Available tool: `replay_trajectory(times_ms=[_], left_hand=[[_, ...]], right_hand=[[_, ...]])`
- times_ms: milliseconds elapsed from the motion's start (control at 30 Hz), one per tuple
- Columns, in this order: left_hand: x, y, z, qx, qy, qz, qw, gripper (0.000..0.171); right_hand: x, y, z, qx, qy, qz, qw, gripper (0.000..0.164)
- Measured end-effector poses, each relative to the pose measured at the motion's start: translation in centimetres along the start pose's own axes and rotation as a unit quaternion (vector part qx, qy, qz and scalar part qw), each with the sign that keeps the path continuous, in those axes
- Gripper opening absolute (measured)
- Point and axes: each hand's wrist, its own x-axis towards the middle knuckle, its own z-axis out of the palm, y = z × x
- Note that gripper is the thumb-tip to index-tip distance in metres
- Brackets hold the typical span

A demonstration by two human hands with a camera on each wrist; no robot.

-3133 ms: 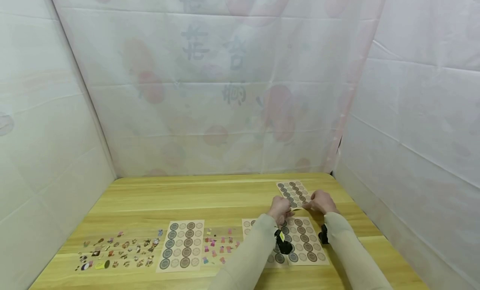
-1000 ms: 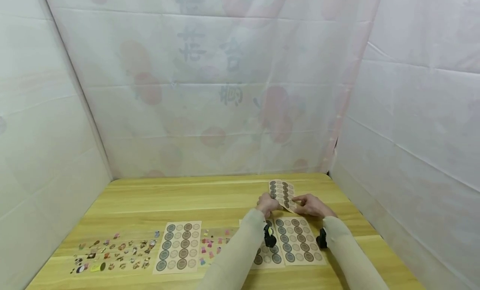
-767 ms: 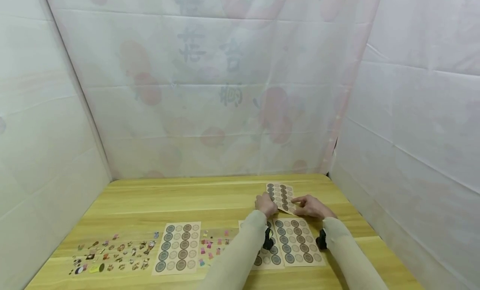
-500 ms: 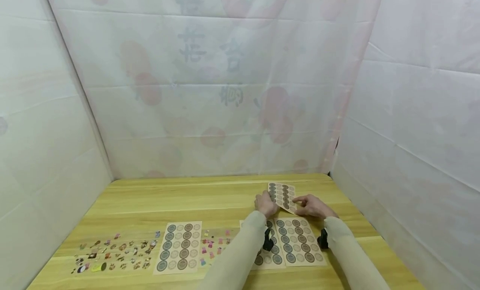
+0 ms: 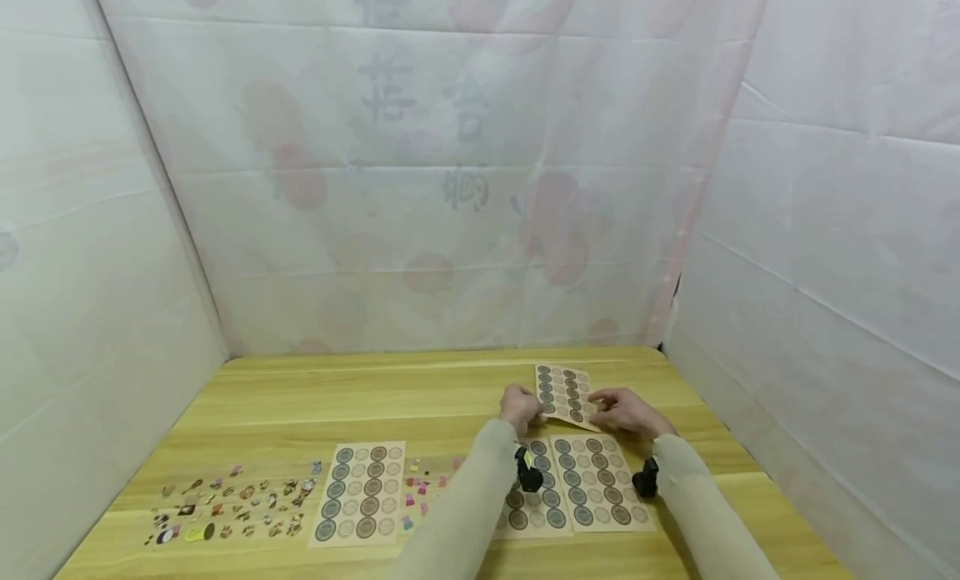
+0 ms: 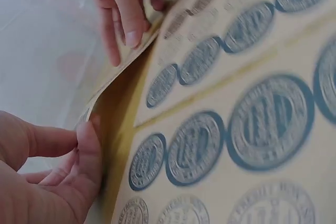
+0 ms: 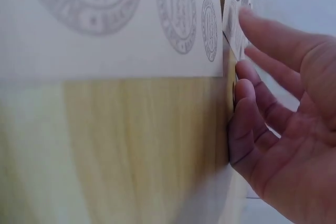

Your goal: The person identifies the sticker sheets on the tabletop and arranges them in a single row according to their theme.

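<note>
A small beige sheet of round stickers (image 5: pixel 564 388) lies at the back right of the table, its near edge bowed up. My left hand (image 5: pixel 520 407) pinches its near left corner; in the left wrist view, thumb and fingers of this left hand (image 6: pixel 58 177) meet at the sheet's edge. At the near right corner is my right hand (image 5: pixel 630 412), its fingers loosely bent and spread, fingertips at the paper. In the right wrist view the right hand's (image 7: pixel 294 108) thumb and fingers stand apart beside the edge.
Two similar round-sticker sheets lie just in front, the right one (image 5: pixel 602 484) fully visible, the left one (image 5: pixel 536 501) partly under my left sleeve. Farther left are another such sheet (image 5: pixel 358 494), a clear sheet of pink stickers (image 5: pixel 420 488) and a clear sheet of small cartoon stickers (image 5: pixel 240 509).
The small sheet has shifted left and turned straighter. My left hand has moved left along its near edge to the corner; my right hand has moved slightly left with it.
</note>
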Motion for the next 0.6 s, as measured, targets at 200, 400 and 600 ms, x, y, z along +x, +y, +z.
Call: replay_trajectory(times_ms=[200, 400, 600], left_hand=[[-0.14, -0.11, -0.69, -0.113, -0.054, -0.029, 0.9917, 0.044], [-0.17, -0.18, -0.86, -0.163, -0.078, -0.037, 0.9828, 0.044], [-0.40, -0.45, -0.31, -0.132, -0.072, -0.024, 0.9884, 0.022]], right_hand=[[-0.15, -0.13, 0.15, 0.059, 0.027, 0.070, 0.995, 0.046], [-0.08, -0.23, 0.02, 0.136, 0.023, 0.105, 0.985, 0.035], [-0.42, 0.14, -0.28, 0.162, 0.031, 0.107, 0.981, 0.045]])
